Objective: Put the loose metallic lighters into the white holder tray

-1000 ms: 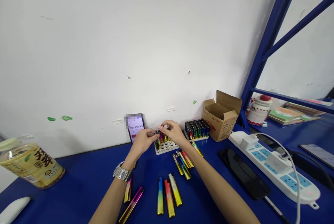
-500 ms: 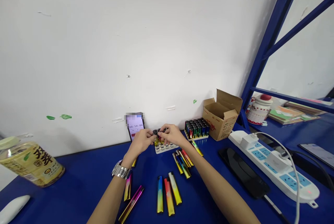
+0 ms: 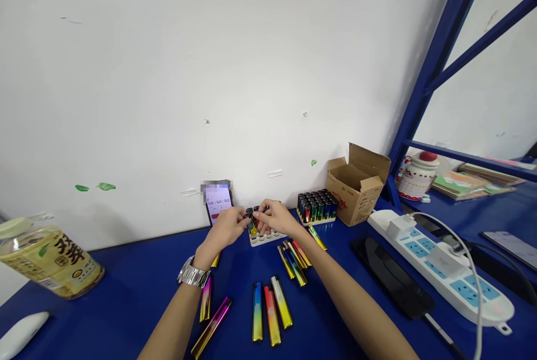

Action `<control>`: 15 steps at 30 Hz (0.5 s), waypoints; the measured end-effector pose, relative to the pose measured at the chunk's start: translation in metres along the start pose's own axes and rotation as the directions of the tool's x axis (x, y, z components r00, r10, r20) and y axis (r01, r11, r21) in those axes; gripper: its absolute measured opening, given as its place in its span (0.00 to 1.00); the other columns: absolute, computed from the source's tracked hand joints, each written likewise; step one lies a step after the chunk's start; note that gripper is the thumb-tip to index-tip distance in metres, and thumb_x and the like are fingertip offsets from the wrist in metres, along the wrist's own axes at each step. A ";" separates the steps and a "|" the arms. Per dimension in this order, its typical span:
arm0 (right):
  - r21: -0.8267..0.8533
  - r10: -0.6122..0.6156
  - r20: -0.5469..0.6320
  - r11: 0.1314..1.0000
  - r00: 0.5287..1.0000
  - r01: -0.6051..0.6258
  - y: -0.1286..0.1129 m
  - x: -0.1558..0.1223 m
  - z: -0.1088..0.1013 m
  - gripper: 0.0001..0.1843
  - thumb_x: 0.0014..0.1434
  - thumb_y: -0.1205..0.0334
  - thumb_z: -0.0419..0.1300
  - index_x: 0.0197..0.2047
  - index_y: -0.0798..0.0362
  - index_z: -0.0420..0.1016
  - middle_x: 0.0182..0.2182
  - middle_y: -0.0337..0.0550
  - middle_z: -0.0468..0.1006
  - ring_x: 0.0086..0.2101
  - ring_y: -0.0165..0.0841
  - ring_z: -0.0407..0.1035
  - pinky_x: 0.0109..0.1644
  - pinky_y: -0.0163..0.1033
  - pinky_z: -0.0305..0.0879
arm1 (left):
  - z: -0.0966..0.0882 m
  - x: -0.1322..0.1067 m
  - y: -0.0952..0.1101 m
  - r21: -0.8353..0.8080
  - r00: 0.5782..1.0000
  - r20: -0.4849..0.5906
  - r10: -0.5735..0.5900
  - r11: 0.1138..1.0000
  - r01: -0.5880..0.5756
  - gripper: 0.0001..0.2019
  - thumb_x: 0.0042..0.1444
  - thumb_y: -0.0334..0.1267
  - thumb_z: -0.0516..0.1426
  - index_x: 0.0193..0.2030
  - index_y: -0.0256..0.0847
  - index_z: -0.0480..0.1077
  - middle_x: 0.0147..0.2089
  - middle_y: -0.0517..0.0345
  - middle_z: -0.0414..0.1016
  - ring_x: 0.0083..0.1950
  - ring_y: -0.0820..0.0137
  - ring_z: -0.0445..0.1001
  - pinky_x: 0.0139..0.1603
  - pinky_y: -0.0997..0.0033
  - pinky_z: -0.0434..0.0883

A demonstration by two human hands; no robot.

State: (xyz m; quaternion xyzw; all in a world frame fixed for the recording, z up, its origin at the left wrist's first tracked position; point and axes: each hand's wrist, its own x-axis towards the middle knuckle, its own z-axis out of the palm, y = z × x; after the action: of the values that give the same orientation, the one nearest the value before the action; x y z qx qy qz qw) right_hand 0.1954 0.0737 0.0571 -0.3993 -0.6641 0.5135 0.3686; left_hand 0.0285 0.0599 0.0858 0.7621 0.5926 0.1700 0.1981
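At the back of the table both hands meet over a white perforated tray (image 3: 263,240), where several black-topped lighters stand upright. My left hand (image 3: 229,227), fingers pinched, grips a gold-bottomed lighter (image 3: 252,228) at the tray's left side. From the other side my right hand (image 3: 274,218) closes its thumb and fingertips round the top of that same lighter, partly hiding the ones behind. Loose lighters with gold ends lie nearer me: a blue one (image 3: 257,312), a red one (image 3: 272,318), a white one (image 3: 281,303) and a purple one (image 3: 212,327).
Right of the hands are a second tray full of lighters (image 3: 316,206), an open cardboard box (image 3: 356,195), a black phone (image 3: 390,276) and a power strip (image 3: 440,270). A phone showing a timer (image 3: 218,202) leans on the wall. A bottle (image 3: 52,262) stands left.
The lighter between my hands shows more of its gold lower part at the tray's front left. Both hands have barely shifted. The loose lighters lie as before.
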 end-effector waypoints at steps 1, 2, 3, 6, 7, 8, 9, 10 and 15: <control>-0.001 0.001 0.000 1.000 1.000 -0.001 0.000 0.000 0.000 0.10 0.60 0.62 0.57 0.31 0.52 0.58 0.15 0.32 0.72 0.15 0.28 0.70 0.15 0.27 0.61 | 0.000 0.000 0.000 0.019 1.000 -0.006 0.009 1.000 -0.009 0.06 0.53 0.37 0.52 0.26 0.41 0.63 0.26 0.56 0.76 0.32 0.66 0.76 0.31 0.72 0.64; -0.001 0.004 0.000 1.000 1.000 -0.004 0.000 0.000 0.000 0.10 0.61 0.62 0.56 0.31 0.52 0.58 0.15 0.32 0.72 0.15 0.28 0.70 0.15 0.27 0.62 | 0.000 0.000 0.000 0.033 1.000 -0.011 0.018 0.999 -0.018 0.06 0.54 0.36 0.52 0.26 0.41 0.63 0.26 0.56 0.76 0.32 0.66 0.76 0.31 0.73 0.63; -0.003 0.011 0.003 1.000 1.000 -0.011 0.000 0.000 0.000 0.09 0.61 0.62 0.55 0.31 0.52 0.58 0.15 0.32 0.72 0.15 0.28 0.70 0.16 0.27 0.62 | 0.001 0.001 -0.001 0.043 1.000 -0.013 0.025 0.999 -0.025 0.06 0.54 0.36 0.52 0.26 0.41 0.64 0.26 0.55 0.76 0.31 0.66 0.75 0.31 0.73 0.63; -0.008 0.031 0.025 0.999 0.999 -0.031 -0.001 -0.001 0.000 0.09 0.63 0.64 0.53 0.31 0.52 0.57 0.15 0.33 0.71 0.16 0.28 0.71 0.17 0.28 0.64 | 0.001 0.000 -0.001 0.054 0.999 -0.006 0.038 0.998 -0.037 0.07 0.54 0.37 0.52 0.27 0.41 0.65 0.27 0.56 0.76 0.31 0.67 0.75 0.31 0.73 0.62; -0.011 0.032 0.028 0.999 0.999 -0.032 -0.001 -0.002 0.000 0.09 0.63 0.63 0.52 0.31 0.52 0.57 0.15 0.33 0.71 0.16 0.28 0.71 0.17 0.28 0.64 | 0.001 0.000 -0.001 0.058 0.999 0.003 0.039 0.998 -0.039 0.07 0.55 0.37 0.52 0.28 0.41 0.65 0.27 0.56 0.76 0.31 0.67 0.75 0.31 0.73 0.62; -0.014 0.026 0.023 1.000 0.999 -0.026 -0.001 -0.002 0.000 0.08 0.63 0.63 0.52 0.32 0.52 0.57 0.15 0.32 0.71 0.16 0.28 0.70 0.17 0.27 0.63 | 0.001 0.001 -0.002 0.064 0.999 0.014 0.039 0.997 -0.040 0.07 0.55 0.37 0.52 0.28 0.41 0.65 0.26 0.57 0.76 0.31 0.67 0.74 0.31 0.73 0.61; -0.016 0.016 0.007 1.000 1.000 -0.016 -0.001 -0.002 0.000 0.07 0.63 0.63 0.52 0.33 0.52 0.58 0.14 0.32 0.71 0.15 0.28 0.70 0.16 0.27 0.62 | 0.002 0.001 -0.002 0.070 0.999 0.025 0.036 0.997 -0.038 0.07 0.55 0.37 0.52 0.28 0.41 0.65 0.26 0.57 0.76 0.31 0.67 0.74 0.31 0.72 0.61; -0.020 0.003 -0.014 1.000 1.000 -0.004 -0.001 -0.003 0.000 0.06 0.63 0.63 0.51 0.34 0.51 0.58 0.14 0.31 0.70 0.15 0.28 0.69 0.15 0.27 0.61 | 0.002 0.001 -0.003 0.076 0.999 0.030 0.031 0.997 -0.033 0.07 0.55 0.38 0.52 0.28 0.41 0.65 0.26 0.57 0.76 0.31 0.67 0.74 0.31 0.72 0.62; -0.073 -0.019 -0.098 0.997 0.995 0.012 -0.009 -0.003 -0.005 0.02 0.64 0.62 0.47 0.39 0.50 0.58 0.15 0.28 0.69 0.14 0.27 0.67 0.14 0.26 0.56 | 0.001 0.001 -0.004 0.038 1.000 0.010 0.013 0.999 -0.014 0.06 0.55 0.39 0.53 0.38 0.40 0.64 0.29 0.57 0.77 0.33 0.67 0.75 0.33 0.72 0.64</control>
State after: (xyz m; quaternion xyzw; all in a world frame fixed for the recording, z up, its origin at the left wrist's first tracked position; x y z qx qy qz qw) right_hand 0.2000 0.0713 0.0663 -0.4321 -0.6662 0.4661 0.3901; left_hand 0.0265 0.0617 0.0828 0.7705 0.5896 0.1563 0.1854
